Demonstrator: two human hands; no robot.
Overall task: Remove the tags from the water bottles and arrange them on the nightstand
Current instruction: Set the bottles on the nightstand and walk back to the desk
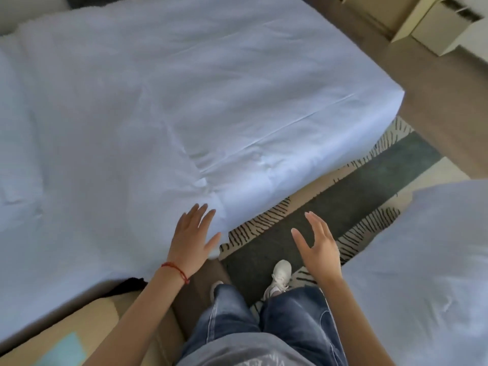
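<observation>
Grey shirt hem [245, 352] and blue jeans [266, 320] fill the bottom edge, nearest the lens; person standing, looking down. Two white sneakers [280, 278] show below the jeans, on the floor between two beds.

Left hand [191, 240]: grip released, fingers straight and spread, palm down, holding nothing. It sits at the near corner of the big bed; whether the palm actually touches the sheet cannot be told. Red string bracelet [175, 270] around that wrist.

Right hand [318, 244]: grip also released, fingers extended and slightly apart, thumb out, edge-on to the camera. It hangs in the air over the rug, holding nothing, well apart from either bed.

Outward from the hands: large bed [158, 101] with a wrinkled white sheet takes up most of the upper left. Second bed [427, 273], also white, comes in at the lower right. Rug [369, 186] between them has a dark grey centre and a pale border with black dashes. Tan cardboard box [87, 326] with a light blue patch lies at lower left, beside the person's left leg. Pale furniture [443, 25] stands in the far upper right corner.

Water bottles, tags and nightstand: not seen from this angle.
</observation>
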